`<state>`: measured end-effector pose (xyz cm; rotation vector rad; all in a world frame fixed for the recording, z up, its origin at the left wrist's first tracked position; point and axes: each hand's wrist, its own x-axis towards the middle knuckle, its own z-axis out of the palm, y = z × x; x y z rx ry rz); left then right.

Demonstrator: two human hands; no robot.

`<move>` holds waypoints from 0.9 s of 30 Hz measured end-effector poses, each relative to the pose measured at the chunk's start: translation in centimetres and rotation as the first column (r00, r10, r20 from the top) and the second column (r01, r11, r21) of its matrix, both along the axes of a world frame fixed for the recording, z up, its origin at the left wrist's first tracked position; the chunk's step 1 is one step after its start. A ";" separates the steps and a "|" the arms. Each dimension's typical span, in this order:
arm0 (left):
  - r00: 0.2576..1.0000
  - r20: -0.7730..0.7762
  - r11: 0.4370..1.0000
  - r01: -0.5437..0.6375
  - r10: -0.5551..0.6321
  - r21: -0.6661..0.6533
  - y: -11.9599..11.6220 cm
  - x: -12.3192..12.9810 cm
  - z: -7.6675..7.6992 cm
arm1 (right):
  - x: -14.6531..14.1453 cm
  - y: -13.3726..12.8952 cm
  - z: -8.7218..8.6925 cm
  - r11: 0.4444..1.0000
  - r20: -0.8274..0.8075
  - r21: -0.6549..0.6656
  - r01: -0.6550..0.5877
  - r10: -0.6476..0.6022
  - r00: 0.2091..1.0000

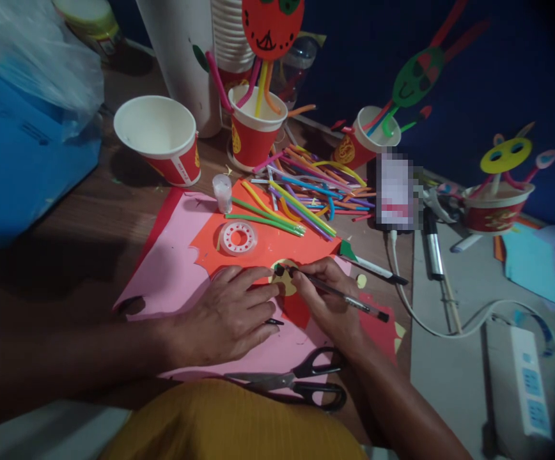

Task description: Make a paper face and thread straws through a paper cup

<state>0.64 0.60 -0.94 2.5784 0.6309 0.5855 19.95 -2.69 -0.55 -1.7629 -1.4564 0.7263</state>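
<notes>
My right hand (328, 297) grips a clear-barrelled pen (354, 300), its tip at a pale yellow paper circle (287, 284) that bears dark marks near its upper left edge. My left hand (242, 310) lies flat with fingers stretched out, the fingertips at the circle's left edge. Beneath both hands are orange paper (277, 246) and a larger pink sheet (162, 268). A dark pointed tip (273, 322) pokes out under my left fingers; I cannot tell what it belongs to. Just beyond the hands sits a roll of tape (238, 237). Black-handled scissors (289, 381) lie close to my body.
Several coloured straws (311, 185) are heaped behind the paper. Paper cups (157, 140) stand at the back, some carrying straw-and-paper figures (272, 29). To the right are a phone (396, 191) with a white cable, a marker (433, 246) and a power strip (529, 383).
</notes>
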 end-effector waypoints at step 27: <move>1.000 0.017 1.000 -0.003 0.003 -0.006 0.0 0.0 -0.1 | 0.2 0.1 -0.3 1.000 -0.030 0.024 0.007 -0.006 1.000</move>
